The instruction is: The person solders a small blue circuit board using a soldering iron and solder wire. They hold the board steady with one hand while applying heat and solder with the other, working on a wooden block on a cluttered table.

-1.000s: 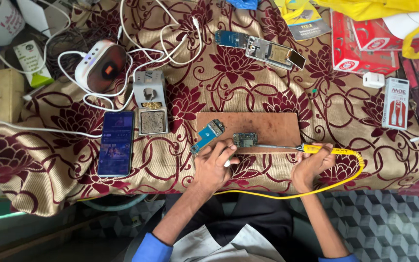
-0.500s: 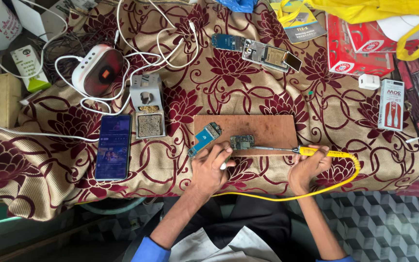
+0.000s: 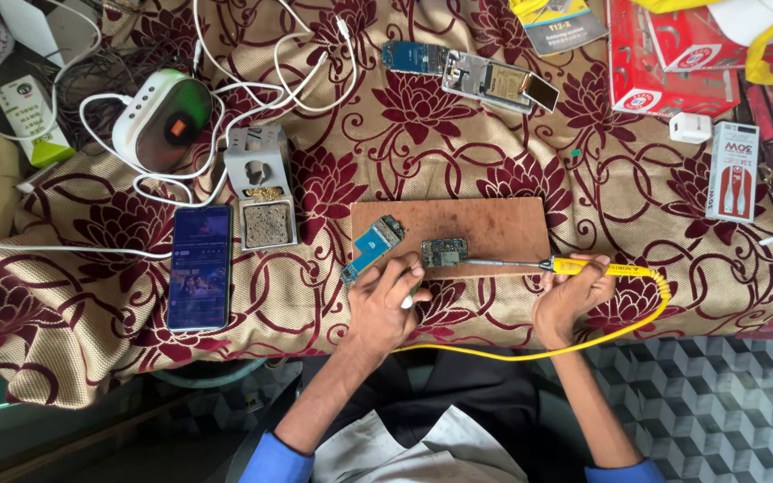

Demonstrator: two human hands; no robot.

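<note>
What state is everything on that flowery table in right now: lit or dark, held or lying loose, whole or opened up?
Yellow-handled soldering iron: held by right hand, tip at the small green circuit board.
Small green circuit board: bare, lying on brown wooden board.
Blue circuit board: bare, at left hand.
Black smartphone: screen lit, lying flat.
Dismantled phone: opened up, lying loose.

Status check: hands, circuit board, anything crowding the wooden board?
Right hand grips yellow-handled soldering iron, tip at small green circuit board. Left hand beside it, holding something small and white. Blue phone part lies close by.
</note>
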